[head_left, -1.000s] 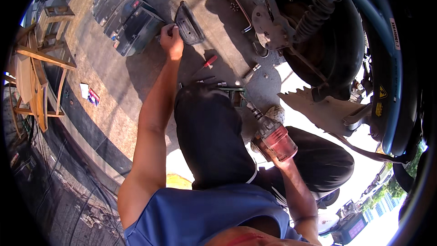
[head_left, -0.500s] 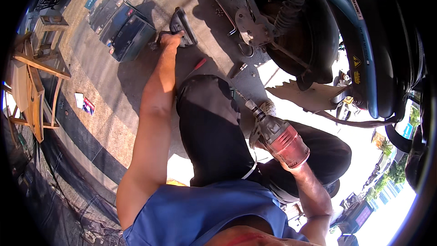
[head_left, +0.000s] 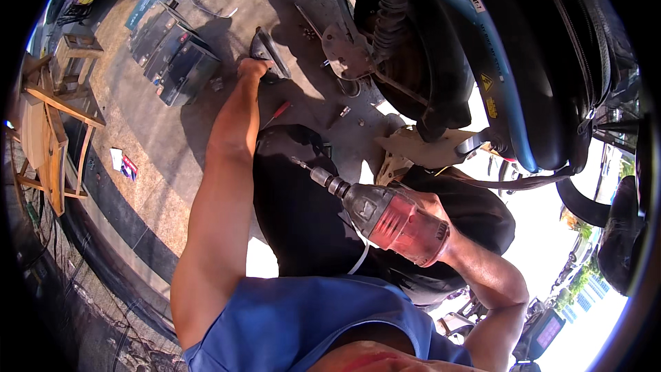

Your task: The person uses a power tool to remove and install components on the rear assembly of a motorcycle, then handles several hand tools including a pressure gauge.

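In my right hand point(head_left: 432, 208) is a red and grey electric drill point(head_left: 392, 220), gripped from its right side. Its chuck and thin bit point up and left over my dark-trousered knee. At full reach, my left hand point(head_left: 253, 67) is closed on the near edge of a dark, curved part point(head_left: 270, 54) on the ground; its exact kind I cannot make out. A screwdriver with a red handle point(head_left: 281, 109) lies between that part and my knee. Farther right on the ground is a small metal socket point(head_left: 344, 111).
A blue-framed vehicle point(head_left: 485, 41) with a wheel point(head_left: 416, 83) and coil shock absorber point(head_left: 391, 21) stands close on the right. Several dark batteries point(head_left: 180, 62) sit left of my left hand. Wooden stools point(head_left: 81, 45) and a wooden chair point(head_left: 55, 138) are at the far left.
The drill in my right hand has swung left and lifted away from the vehicle, its bit now over my knee. My left hand stays at the curved part as the view shifts.
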Tool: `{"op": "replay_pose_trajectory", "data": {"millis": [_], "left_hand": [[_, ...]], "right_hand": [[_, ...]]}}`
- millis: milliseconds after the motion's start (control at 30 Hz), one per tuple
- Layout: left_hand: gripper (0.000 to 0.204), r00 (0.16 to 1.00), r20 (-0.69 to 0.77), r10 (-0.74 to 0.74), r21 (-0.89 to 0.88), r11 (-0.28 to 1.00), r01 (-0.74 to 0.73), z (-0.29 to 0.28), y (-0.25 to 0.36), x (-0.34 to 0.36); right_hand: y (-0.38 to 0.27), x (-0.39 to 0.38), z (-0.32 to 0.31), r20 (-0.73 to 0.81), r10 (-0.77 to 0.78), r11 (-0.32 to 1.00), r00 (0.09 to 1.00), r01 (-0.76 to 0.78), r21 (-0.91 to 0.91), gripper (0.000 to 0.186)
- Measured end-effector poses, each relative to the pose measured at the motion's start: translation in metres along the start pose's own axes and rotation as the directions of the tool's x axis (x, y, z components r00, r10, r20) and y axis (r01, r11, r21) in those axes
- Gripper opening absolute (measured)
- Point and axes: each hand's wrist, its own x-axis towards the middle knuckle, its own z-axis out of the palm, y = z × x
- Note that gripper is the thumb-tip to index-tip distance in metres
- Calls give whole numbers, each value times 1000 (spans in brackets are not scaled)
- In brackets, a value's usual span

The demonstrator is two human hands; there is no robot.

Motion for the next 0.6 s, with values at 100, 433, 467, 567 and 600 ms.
{"op": "replay_pose_trajectory", "data": {"millis": [100, 433, 467, 567, 600], "left_hand": [[92, 991, -130, -6, -9, 1000, 5, -6, 4, -5], [68, 737, 119, 666, 438, 631, -641, -43, 42, -8], [59, 716, 156, 680, 516, 562, -646, -48, 48, -11], [53, 648, 204, 734, 560, 456, -692, -70, 55, -27], [52, 686, 159, 710, 495, 544, -678, -83, 65, -45]], "right_hand": [[5, -3, 2, -24, -85, 996, 996, 84, -13, 49], [10, -13, -6, -92, 81, 959, 992, -53, 278, 47], [7, -13, -6, -97, 105, 947, 990, -70, 312, 48], [6, -11, -11, -63, 11, 991, 998, -3, 131, 51], [0, -9, -13, -51, -35, 997, 998, 38, 67, 51]]}}
